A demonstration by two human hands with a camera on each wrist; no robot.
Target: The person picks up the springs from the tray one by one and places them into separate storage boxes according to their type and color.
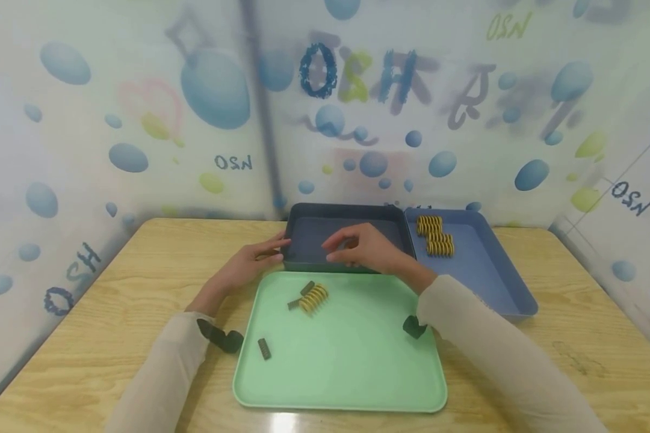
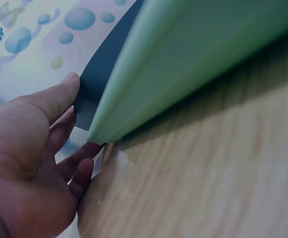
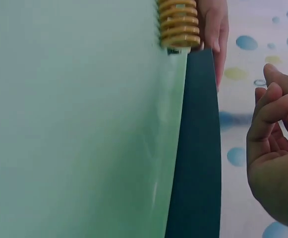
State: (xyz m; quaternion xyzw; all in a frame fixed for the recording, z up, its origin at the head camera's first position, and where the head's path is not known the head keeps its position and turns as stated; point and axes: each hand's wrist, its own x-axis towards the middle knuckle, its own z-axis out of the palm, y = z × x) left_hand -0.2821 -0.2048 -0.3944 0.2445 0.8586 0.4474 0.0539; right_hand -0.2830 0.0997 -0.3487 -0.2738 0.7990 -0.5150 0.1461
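My left hand [image 1: 247, 263] is at the left wall of the dark blue tray [image 1: 352, 211], its fingertips on the tray's near-left corner. In the left wrist view, the thumb [image 2: 64, 96] lies against that tray's outer wall. Over the dark tray hovers my right hand [image 1: 365, 248], fingers loosely bent, with nothing seen between them. In the right wrist view, its fingers [image 3: 270, 111] are bent with gaps between them. A yellow coil spring [image 1: 314, 298] lies on the green tray [image 1: 346, 361], beside small dark rectangular pieces [image 1: 264, 349].
A lighter blue tray [image 1: 479, 258] stands at the right, holding several yellow springs [image 1: 436, 236] near its left wall. The trays stand on a wooden table [image 1: 590, 337] against a patterned wall covering [image 1: 325, 132]. My right forearm reaches across the green tray's right edge.
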